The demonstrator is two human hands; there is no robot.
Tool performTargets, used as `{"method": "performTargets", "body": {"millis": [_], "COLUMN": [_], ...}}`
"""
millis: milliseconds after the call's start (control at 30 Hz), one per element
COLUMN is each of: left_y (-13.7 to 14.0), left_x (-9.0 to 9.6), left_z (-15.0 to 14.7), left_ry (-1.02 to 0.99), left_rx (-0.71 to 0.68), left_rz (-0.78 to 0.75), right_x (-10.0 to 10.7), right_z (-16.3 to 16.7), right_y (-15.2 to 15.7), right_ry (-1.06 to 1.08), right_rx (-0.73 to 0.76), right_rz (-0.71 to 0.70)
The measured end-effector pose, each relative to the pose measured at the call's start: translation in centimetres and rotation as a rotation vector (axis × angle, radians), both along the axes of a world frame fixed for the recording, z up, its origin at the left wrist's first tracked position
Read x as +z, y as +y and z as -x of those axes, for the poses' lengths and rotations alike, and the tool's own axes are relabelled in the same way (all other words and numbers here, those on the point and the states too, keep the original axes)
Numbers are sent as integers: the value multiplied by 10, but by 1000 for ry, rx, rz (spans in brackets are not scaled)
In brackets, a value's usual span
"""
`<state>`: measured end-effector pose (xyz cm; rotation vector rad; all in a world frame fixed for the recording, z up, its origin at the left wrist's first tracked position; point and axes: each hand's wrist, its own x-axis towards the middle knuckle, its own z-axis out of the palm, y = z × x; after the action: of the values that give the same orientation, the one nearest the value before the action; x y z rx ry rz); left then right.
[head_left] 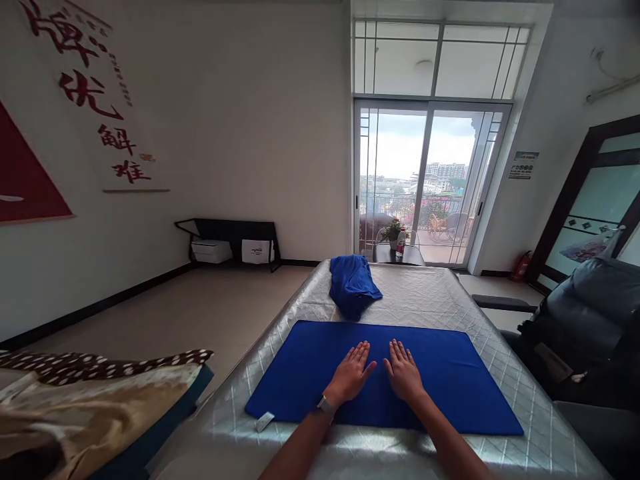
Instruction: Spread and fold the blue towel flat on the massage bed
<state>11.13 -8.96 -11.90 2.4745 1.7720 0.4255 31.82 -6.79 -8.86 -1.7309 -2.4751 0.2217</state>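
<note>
Resting hands [351, 375] [404, 375] on flat blue cloth [379, 403] — beyond, a potted plant [392, 231].

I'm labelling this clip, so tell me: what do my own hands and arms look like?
Your left hand and right hand are ungloved, and no sleeves show. A greyish watch or band circles the left wrist; nothing shows on the right.

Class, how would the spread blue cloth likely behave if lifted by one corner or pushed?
The spread blue cloth would probably droop, as it looks thin and lies flat. It is likely light, given its slim edges. Pushed, it may wrinkle: a faint crease shows toward its right side.
</note>
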Motion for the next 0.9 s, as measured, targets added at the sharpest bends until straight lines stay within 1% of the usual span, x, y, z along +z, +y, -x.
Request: {"method": "performTargets", "body": {"millis": [67, 167, 233, 300, 367, 400, 567, 633, 667, 767, 833, 900], "left_y": [1, 2, 4, 6, 7, 6, -7, -14, -17, -20, -19, -16], "left_x": [-7, -15, -18, -20, -21, -22, -27, -31, -33, -38, -39, -34], "left_z": [-2, 1, 5, 15, 36, 51, 152, 184, 195, 210, 210, 207], "left_ry": [-1, 0, 5, 12, 20, 23, 37, 39, 39, 41, 43, 45], "left_rx": [1, 16, 36, 68, 119, 151, 354, 429, 456, 501, 521, 550], "left_rz": [-4, -11, -2, 16, 32, 39, 82, 96, 101, 116, 120, 110], "right_x": [-8, -16, -19, -21, -20, -19, -7, -4, -3, -1, 0, 2], "right_z": [8, 7, 2, -11, -36, -54, -160, -191, -202, -215, -211, -199], "right_y": [0, 2, 5, 9, 15, 18, 23, 19, 18, 17, 22, 29], "right_ry": [5, 15, 15, 5, -16, -29, -78, -86, -89, -99, -106, -111], "right_rx": [16, 18, 9, -21, -81, -122, -338, -376, -386, -413, -438, -454], "right_rz": [21, 36, 43, 47, 41, 33, -24, -45, -53, -65, -69, -71]}}
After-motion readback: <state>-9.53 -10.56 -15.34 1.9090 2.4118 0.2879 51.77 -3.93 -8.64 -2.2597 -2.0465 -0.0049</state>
